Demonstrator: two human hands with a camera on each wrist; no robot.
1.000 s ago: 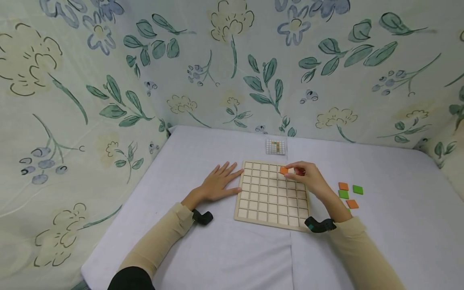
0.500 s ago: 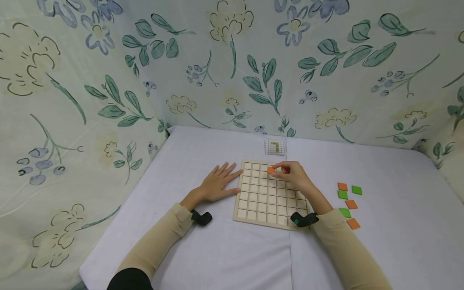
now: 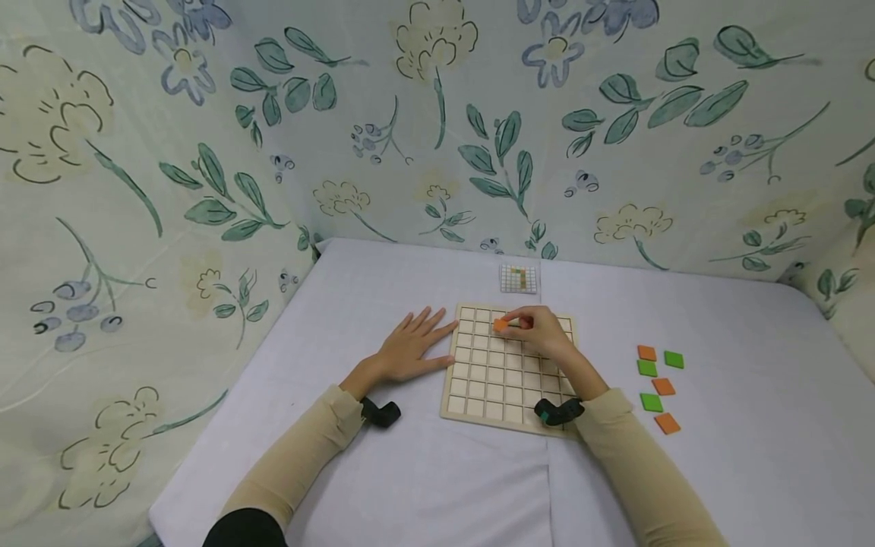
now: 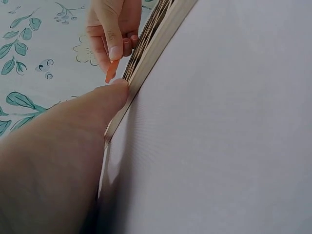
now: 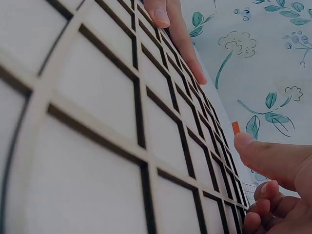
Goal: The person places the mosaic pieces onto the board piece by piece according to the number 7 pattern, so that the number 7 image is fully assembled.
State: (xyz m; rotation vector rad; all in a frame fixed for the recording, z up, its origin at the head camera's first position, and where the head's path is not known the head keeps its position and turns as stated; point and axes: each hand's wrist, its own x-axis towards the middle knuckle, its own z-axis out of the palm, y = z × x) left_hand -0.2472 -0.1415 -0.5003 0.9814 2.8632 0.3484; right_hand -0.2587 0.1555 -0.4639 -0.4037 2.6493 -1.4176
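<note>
One orange tile [image 3: 500, 325] is pinched between the thumb and a finger of a person's right hand [image 3: 536, 331], whose other fingers curl in toward the palm. The tile is held tilted just above the far rows of a pale wooden board [image 3: 488, 377], a little left of the board's middle; the right wrist view shows it raised clear of the surface. The board is divided by raised strips into square cells and lies flat on a table covered with a white cloth [image 3: 383, 277]. The left hand [image 3: 412, 352] lies palm down at the board's left side, fingers spread wide and holding nothing, its thumb touching the board's edge. To the right of the board, well apart from it, six loose tiles lie on the cloth: three orange tiles [image 3: 668, 423] and three green tiles [image 3: 674, 359], in a rough column with one green tile off to its right. Just beyond the board's far edge lies a small card [image 3: 518, 279] printed with a grid and some coloured squares. Both forearms wear beige sleeves [image 3: 294, 456], with a black device [image 3: 380, 412] at each wrist. Behind the table hangs a pale fabric [image 3: 410, 171] patterned with flowers and leaves.
</note>
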